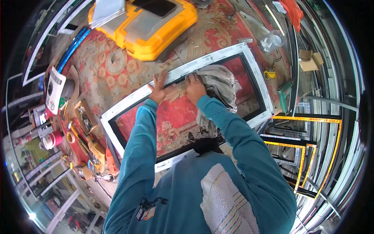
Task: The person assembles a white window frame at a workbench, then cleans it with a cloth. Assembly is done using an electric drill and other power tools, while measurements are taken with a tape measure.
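A white rectangular window frame (257, 80) with a black inner edge lies at a slant on a red floral carpet (171, 121). My left hand (159, 90) rests on the frame's far bar, its fingers spread. Close beside it, my right hand (194, 89) has its fingers bent and pressed together at the bar's inner edge. What those fingertips pinch, if anything, is too small to make out. A crumpled grey cloth (222, 84) lies inside the frame, right against my right hand, and runs partly under my right forearm.
A yellow toolbox (150, 43) bears a phone (156, 6) and a notebook (108, 11). Right of the frame are a tape measure (269, 73), a clear plastic cup (276, 38) and a green tool (284, 97). A parts box (84, 117) and tools lie left; aluminium profiles (337, 128) crowd the right.
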The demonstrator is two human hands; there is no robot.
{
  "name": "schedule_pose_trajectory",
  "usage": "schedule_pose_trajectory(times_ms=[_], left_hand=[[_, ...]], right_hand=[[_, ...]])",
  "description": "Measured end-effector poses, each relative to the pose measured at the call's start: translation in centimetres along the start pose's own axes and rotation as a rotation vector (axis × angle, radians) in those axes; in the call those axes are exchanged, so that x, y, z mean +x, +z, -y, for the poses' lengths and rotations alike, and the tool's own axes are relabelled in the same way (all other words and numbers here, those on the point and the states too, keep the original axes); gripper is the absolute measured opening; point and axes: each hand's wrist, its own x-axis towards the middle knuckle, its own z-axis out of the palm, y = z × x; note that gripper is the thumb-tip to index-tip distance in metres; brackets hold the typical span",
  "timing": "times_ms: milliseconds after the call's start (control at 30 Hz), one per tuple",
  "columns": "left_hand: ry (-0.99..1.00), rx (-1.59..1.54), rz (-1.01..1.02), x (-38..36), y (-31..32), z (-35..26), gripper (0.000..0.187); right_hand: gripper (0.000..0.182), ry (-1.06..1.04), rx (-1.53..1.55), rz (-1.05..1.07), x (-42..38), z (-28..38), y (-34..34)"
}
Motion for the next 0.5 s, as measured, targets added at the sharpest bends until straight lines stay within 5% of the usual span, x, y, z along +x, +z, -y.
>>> schedule_pose_trajectory(times_ms=[67,100,200,267,333,467,500], left_hand=[[0.2,-0.935,-0.214,-1.7,-0.3,1.0,0.07],[0.201,-1.128,-0.427,-3.4,0.5,1.2,0.049],[0.084,-1.051,-0.718,-9.6,3.5,6.2,0.034],[-0.114,-0.588,-0.849,-16.3,4.3,9.0,0.019],[-0.026,-0.194,-1.122,-22.1,4.9,11.8,0.016],[-0.331,0.016,-1.101,-32.7,5.4,18.8,0.021],[-0.452,-0.252,-1.046,-34.7,6.4,20.6,0.022]], right_hand=[[0.043,-0.009,0.003,-0.021,-0.1,2.2,0.2],[0.043,-0.024,-0.014,0.023,-0.4,3.0,0.2],[0.046,-0.085,0.04,0.105,-0.3,6.2,1.5],[0.05,-0.097,-0.021,0.093,-0.1,9.2,1.9],[0.051,-0.152,-0.002,0.137,0.5,12.3,1.9],[0.052,-0.209,-0.075,0.187,1.0,18.3,3.2],[0.05,-0.222,-0.045,0.185,1.1,19.8,3.3]])
